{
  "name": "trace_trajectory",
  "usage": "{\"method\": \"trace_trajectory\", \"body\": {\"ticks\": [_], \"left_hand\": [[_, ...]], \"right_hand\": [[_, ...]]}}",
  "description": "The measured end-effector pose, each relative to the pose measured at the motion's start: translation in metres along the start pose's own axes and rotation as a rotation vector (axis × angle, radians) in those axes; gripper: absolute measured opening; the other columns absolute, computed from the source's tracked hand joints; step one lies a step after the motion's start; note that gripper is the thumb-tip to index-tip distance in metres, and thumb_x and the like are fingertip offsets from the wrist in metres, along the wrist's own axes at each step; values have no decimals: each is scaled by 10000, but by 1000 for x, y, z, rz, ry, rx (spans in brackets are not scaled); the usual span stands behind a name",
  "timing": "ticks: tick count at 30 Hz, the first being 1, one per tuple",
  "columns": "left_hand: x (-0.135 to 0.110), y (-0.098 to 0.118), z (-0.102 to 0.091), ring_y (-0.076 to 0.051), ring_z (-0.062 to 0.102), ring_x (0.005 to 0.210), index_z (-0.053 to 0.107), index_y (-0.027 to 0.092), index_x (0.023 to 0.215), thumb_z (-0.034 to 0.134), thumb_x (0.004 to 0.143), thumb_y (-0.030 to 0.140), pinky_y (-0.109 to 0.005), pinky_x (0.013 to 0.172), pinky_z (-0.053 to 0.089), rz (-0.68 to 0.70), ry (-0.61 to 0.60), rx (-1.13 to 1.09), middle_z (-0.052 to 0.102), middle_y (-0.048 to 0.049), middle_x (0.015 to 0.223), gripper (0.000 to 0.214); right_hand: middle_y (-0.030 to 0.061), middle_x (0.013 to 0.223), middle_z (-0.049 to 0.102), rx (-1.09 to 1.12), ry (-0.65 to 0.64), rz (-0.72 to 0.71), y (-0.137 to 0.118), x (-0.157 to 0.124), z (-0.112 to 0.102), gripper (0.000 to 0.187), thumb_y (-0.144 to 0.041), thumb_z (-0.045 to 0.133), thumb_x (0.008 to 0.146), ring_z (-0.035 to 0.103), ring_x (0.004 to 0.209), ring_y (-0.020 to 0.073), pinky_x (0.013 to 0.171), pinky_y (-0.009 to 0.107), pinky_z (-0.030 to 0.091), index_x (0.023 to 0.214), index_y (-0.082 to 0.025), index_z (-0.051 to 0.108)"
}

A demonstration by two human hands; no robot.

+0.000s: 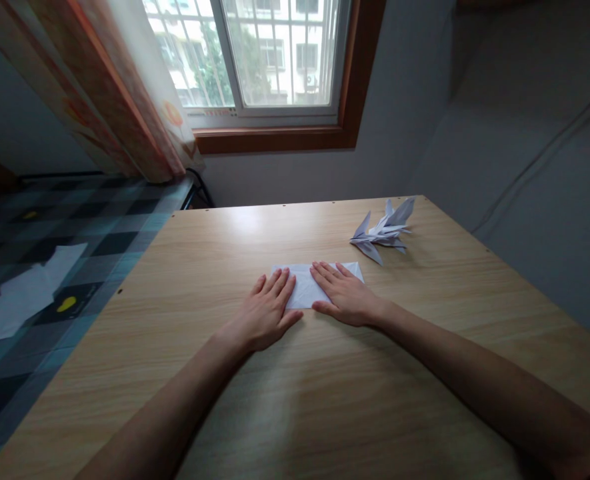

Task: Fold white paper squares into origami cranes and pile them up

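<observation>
A folded white sheet of paper [305, 288] lies flat on the wooden table [325, 393], near its middle. My left hand [265, 313] rests palm down on the paper's left part, fingers stretched out flat. My right hand [343, 293] lies palm down on the paper's right part, fingers also flat and together. Neither hand grips the sheet; both press on it from above. A finished white paper figure with pointed wings [385, 232] sits on the table to the right, beyond my right hand and apart from it.
A bed with a checked blue cover [49, 267] stands left of the table, with loose white sheets [25, 293] on it. A window [269, 53] and a curtain [125, 93] are behind. Grey walls close the back and the right side.
</observation>
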State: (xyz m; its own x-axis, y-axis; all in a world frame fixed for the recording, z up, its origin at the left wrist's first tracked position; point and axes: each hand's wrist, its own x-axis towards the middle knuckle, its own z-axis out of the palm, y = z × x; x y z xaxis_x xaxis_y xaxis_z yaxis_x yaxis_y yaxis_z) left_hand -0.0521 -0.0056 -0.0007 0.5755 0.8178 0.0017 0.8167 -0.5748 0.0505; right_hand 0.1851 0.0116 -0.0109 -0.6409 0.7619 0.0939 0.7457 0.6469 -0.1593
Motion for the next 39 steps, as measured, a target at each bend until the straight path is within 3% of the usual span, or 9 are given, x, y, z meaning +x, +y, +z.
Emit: {"method": "trace_trajectory", "body": {"ticks": [11,14,19,22,24,27,29,32,39], "left_hand": [[-2,-15,0,-330,274,1456,340,124,1494,345,908,657,-515,1166,194,-86,48,-14,320,-192,1555,792],[-1,-22,0,-315,293,1451,361,151,1486,314,953,562,-528,1162,210,-119,62,-24,340,-153,1555,675],[0,-28,0,-323,348,1423,460,202,1426,345,970,365,-564,1132,268,-135,153,-17,438,-108,1508,498],[-1,-21,-6,-327,405,1384,546,187,1340,409,950,300,-556,1124,287,-43,362,21,503,-137,1454,429],[-1,-11,-11,-315,474,1325,580,175,1289,471,937,318,-511,1098,344,105,450,22,555,-146,1401,395],[0,6,-14,-269,584,1197,620,169,1214,524,930,343,-422,1006,456,356,383,-47,638,-130,1293,347],[2,13,-12,-251,612,1160,639,178,1176,501,949,315,-408,974,483,427,304,-75,672,-106,1242,299],[4,16,-8,-238,623,1157,654,182,1159,466,973,289,-407,971,498,427,275,-84,691,-88,1213,285],[6,11,-1,-216,642,1150,686,187,1086,471,985,282,-373,982,521,423,321,-57,709,-55,1191,257]], "right_hand": [[214,1543,326,4,91,83,38,-50,0,791,-582,488,906,289,1450,322,1173,514,275,1507,-98,313],[213,1499,412,42,151,87,36,-59,-2,736,-536,565,883,370,1412,326,1158,526,310,1463,-112,406],[203,1331,603,-3,214,-11,20,-64,-11,454,-380,571,916,551,1265,329,1085,487,432,1273,-102,613],[215,1287,630,-107,206,-80,6,-63,-15,433,-364,583,907,592,1203,347,1033,477,477,1229,-79,633],[234,1263,637,-167,199,-87,-4,-61,-15,449,-367,593,899,608,1165,357,992,470,500,1215,-50,631],[238,1171,677,-218,198,-107,-18,-57,-14,367,-310,564,911,647,1063,341,933,445,519,1129,-32,662],[220,1079,705,-237,193,-131,-25,-56,-13,272,-244,537,914,670,964,308,869,415,529,1033,-49,685],[160,928,718,-237,140,-165,-32,-56,-15,162,-128,519,892,670,834,247,761,353,516,884,-99,678],[56,754,678,-204,58,-194,-42,-62,-26,169,-50,519,874,629,667,191,538,285,383,766,-156,594]]}}
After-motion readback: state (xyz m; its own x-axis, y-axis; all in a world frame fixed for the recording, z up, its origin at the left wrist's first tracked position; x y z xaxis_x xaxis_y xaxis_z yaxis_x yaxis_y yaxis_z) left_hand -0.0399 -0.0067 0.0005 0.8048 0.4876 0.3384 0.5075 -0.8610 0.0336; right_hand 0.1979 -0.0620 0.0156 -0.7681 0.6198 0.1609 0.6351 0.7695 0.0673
